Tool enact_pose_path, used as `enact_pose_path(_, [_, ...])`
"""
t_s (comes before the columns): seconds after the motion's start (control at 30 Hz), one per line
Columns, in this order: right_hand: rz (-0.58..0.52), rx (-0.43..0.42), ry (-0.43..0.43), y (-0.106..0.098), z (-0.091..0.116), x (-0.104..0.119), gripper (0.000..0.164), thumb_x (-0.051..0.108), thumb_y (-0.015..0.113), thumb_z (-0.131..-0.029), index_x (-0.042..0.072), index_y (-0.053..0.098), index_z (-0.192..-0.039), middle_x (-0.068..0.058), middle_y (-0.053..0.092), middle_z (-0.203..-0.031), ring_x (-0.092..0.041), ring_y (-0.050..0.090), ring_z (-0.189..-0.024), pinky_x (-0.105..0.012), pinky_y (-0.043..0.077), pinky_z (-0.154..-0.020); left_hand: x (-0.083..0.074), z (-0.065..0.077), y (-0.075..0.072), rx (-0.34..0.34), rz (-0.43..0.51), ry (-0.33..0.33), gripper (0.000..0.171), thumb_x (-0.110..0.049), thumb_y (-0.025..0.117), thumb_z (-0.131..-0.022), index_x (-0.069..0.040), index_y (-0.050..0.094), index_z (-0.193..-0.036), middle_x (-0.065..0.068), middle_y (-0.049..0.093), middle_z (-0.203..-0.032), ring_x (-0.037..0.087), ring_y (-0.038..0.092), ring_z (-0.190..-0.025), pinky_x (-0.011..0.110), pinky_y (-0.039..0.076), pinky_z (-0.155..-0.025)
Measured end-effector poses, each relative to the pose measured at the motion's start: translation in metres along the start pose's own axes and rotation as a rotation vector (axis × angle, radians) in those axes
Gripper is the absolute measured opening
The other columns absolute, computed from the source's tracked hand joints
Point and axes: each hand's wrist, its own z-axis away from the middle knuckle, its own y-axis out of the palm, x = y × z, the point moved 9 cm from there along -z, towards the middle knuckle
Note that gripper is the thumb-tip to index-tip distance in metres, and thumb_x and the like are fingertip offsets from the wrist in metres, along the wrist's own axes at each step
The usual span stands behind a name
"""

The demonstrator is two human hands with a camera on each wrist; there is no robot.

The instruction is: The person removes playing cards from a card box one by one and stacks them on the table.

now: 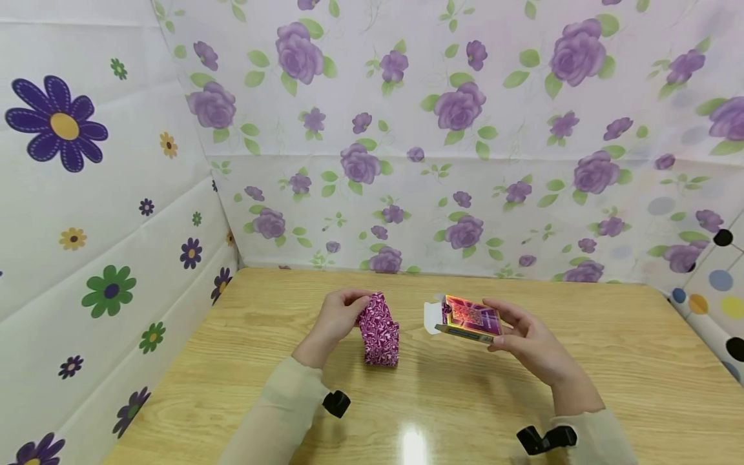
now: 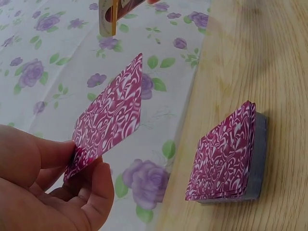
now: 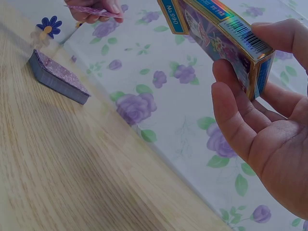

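Note:
Between thumb and fingers, my left hand (image 1: 336, 318) pinches a playing card (image 2: 113, 113) with a magenta and white swirled back. It is raised at a tilt above the wood. A squared deck of cards (image 2: 222, 161) with the same back lies on the table just beyond it in the left wrist view. My right hand (image 1: 536, 345) grips a colourful card box (image 1: 473, 318) by its closed end, fingers and thumb along its sides. The box is held in the air, its white end flap (image 1: 432, 317) standing open toward the left hand. A barcode shows on its narrow side.
The wooden table (image 1: 610, 342) runs back to a white cloth wall (image 1: 418, 206) printed with purple roses. Another flowered cloth (image 1: 110, 226) closes off the left side, and a dotted one (image 1: 712, 284) hangs at the right. Black straps sit on both wrists.

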Motion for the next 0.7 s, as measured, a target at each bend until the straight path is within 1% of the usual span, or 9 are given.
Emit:
enact_pose_path(0.13, [0.003,-0.007,0.004,-0.001,0.000,0.000,0.060,-0.011,0.045,-0.092,0.001,0.023,-0.147,-0.001,0.038,-0.139,-0.011,0.060,-0.110,-0.028,0.057,-0.080,0.000,-0.002,0.001,-0.002,-0.043,0.014,0.022,-0.011,0.053,-0.096,-0.003,0.067,-0.112,0.008,0.060,-0.092,0.011,0.055,-0.072,0.022,0.052,-0.063])
enact_pose_path(0.23, [0.007,-0.010,0.004,-0.001,0.000,0.000,0.061,-0.010,0.045,-0.092,0.000,0.022,-0.147,-0.001,0.039,-0.139,-0.011,0.060,-0.110,-0.028,0.057,-0.080,-0.001,-0.004,0.002,-0.001,-0.096,0.030,0.021,-0.012,0.054,-0.096,-0.005,0.067,-0.111,0.009,0.062,-0.096,0.012,0.055,-0.077,0.022,0.051,-0.065])
enact_pose_path(0.37, [0.008,-0.012,0.004,-0.001,0.000,0.000,0.061,-0.010,0.046,-0.092,0.002,0.024,-0.147,0.000,0.039,-0.138,-0.011,0.060,-0.110,-0.028,0.057,-0.080,-0.001,-0.007,0.003,-0.004,-0.146,0.048,0.020,-0.013,0.057,-0.094,-0.005,0.068,-0.109,0.009,0.064,-0.099,0.013,0.056,-0.082,0.022,0.049,-0.067])
enact_pose_path(0.43, [0.008,-0.010,0.002,-0.001,0.000,0.000,0.061,-0.010,0.046,-0.092,0.002,0.024,-0.147,-0.001,0.039,-0.138,-0.011,0.060,-0.110,-0.028,0.057,-0.080,0.000,-0.008,0.003,-0.008,-0.155,0.045,0.018,-0.014,0.059,-0.093,-0.005,0.068,-0.106,0.009,0.064,-0.097,0.013,0.056,-0.081,0.022,0.049,-0.067])
enact_pose_path(0.57, [0.010,-0.008,-0.001,0.000,0.000,0.000,0.062,-0.010,0.046,-0.091,-0.002,0.020,-0.147,-0.001,0.039,-0.139,-0.011,0.059,-0.111,-0.028,0.057,-0.080,0.005,-0.011,0.004,-0.013,-0.153,0.034,0.015,-0.014,0.062,-0.092,-0.003,0.067,-0.100,0.008,0.063,-0.089,0.012,0.056,-0.074,0.022,0.048,-0.062])
enact_pose_path(0.7, [0.009,-0.008,0.003,0.000,0.000,0.000,0.063,-0.010,0.046,-0.091,-0.003,0.018,-0.147,-0.001,0.039,-0.139,-0.011,0.059,-0.111,-0.028,0.057,-0.080,0.009,-0.013,0.005,-0.021,-0.144,0.030,0.014,-0.012,0.063,-0.091,0.000,0.067,-0.098,0.008,0.064,-0.085,0.011,0.056,-0.070,0.022,0.050,-0.060])
